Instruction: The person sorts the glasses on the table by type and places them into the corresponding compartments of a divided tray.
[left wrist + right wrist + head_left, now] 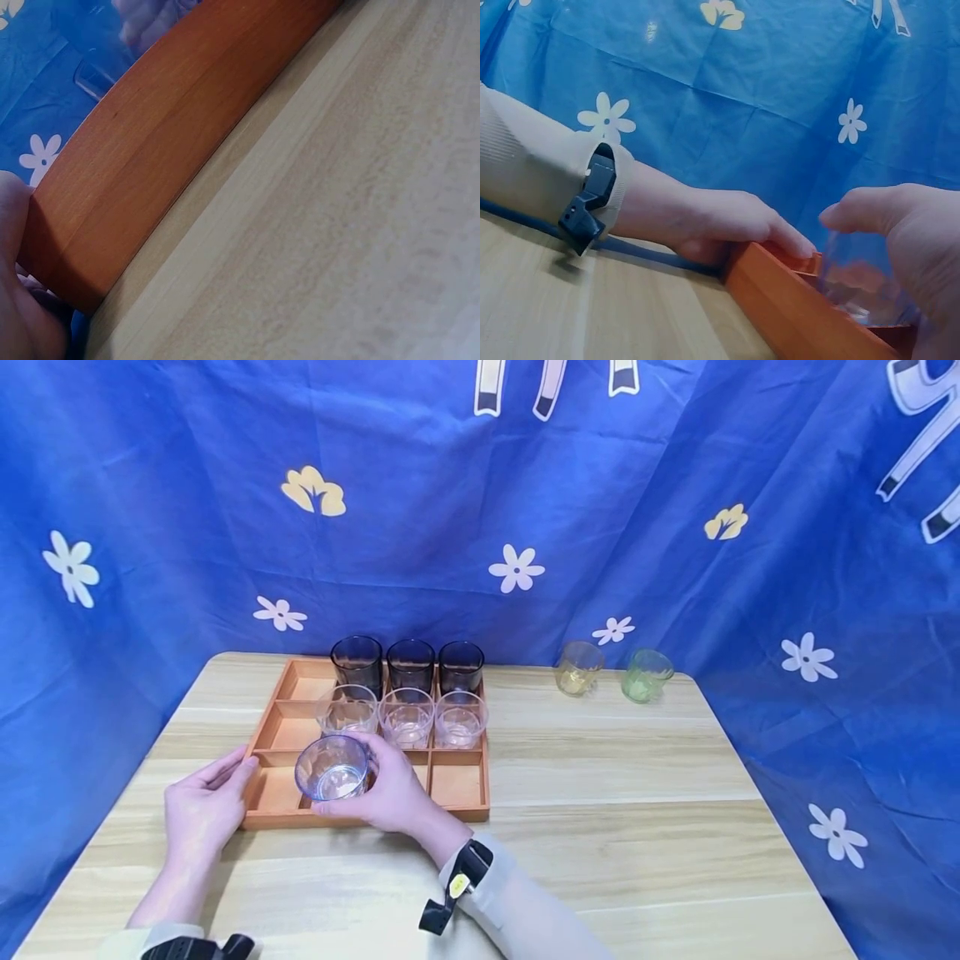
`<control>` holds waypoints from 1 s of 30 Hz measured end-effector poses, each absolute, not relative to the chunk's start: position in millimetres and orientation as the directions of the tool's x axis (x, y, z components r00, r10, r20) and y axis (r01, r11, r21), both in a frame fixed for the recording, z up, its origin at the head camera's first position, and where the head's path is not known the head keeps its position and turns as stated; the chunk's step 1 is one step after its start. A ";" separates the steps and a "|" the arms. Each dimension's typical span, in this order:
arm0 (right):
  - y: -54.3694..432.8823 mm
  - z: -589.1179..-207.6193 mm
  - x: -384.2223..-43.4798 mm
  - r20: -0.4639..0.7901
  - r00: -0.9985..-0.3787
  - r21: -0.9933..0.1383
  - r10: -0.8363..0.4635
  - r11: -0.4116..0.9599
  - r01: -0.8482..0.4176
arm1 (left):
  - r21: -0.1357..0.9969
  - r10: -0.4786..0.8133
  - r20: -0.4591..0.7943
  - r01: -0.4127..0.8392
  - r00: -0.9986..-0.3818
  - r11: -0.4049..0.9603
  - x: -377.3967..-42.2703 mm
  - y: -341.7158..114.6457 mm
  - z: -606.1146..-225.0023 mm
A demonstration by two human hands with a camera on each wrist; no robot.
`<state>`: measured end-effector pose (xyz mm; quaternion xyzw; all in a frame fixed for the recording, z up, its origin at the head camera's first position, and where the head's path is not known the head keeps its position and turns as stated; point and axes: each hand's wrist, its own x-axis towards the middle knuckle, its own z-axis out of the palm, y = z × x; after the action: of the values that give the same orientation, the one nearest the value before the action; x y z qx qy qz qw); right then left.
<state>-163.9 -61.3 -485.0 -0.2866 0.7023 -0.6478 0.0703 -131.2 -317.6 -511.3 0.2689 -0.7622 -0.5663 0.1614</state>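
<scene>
My right hand [395, 789] grips a clear, blue-tinted drinking glass [330, 768] by its side, thumb toward the front. The glass is over the front row of a wooden compartment tray [457, 815], around its first and second compartments from the left; whether its base touches the tray I cannot tell. At the tray's front left corner, my left hand [202, 806] holds the wooden edge between thumb and fingers. Three dark glasses [411, 668] stand in the back row. Three clear, pinkish glasses [407, 718] fill part of the middle row.
A yellow glass [579, 668] and a green glass [646, 676] stand at the back right of the light wooden table [615, 843]. Behind them hangs a blue patterned cloth [420, 527]. Each wrist wears a black camera strap [472, 864].
</scene>
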 end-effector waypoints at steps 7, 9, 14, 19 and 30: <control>-55.5 -481.1 -164.8 0.226 -0.840 -0.935 -0.493 0.133 -0.329 | 0.947 -0.582 -0.057 -0.228 -0.811 0.225 -131.9 -316.6 -510.9; -53.6 -480.8 -164.2 0.224 -0.852 -0.917 -0.473 0.193 -0.348 | 0.950 -0.579 -0.053 -0.221 -0.814 0.223 -132.2 -316.3 -510.5; -51.0 -481.3 -165.2 0.226 -0.858 -0.920 -0.461 0.190 -0.344 | 0.952 -0.582 -0.040 -0.207 -0.812 0.224 -132.6 -316.7 -510.2; -48.3 -483.0 -165.7 0.213 -0.863 -0.944 -0.457 0.132 -0.303 | 0.943 -0.580 -0.061 -0.238 -0.812 0.235 -132.7 -317.2 -511.5; -39.0 -481.4 -164.6 0.237 -0.855 -0.956 -0.462 0.046 -0.289 | 0.946 -0.592 -0.056 -0.232 -0.804 0.226 -130.5 -317.5 -512.6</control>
<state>-164.6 -39.0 -481.4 -0.2608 0.7199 -0.6397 0.0673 -130.5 -317.5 -512.6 0.2691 -0.7662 -0.5611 0.1604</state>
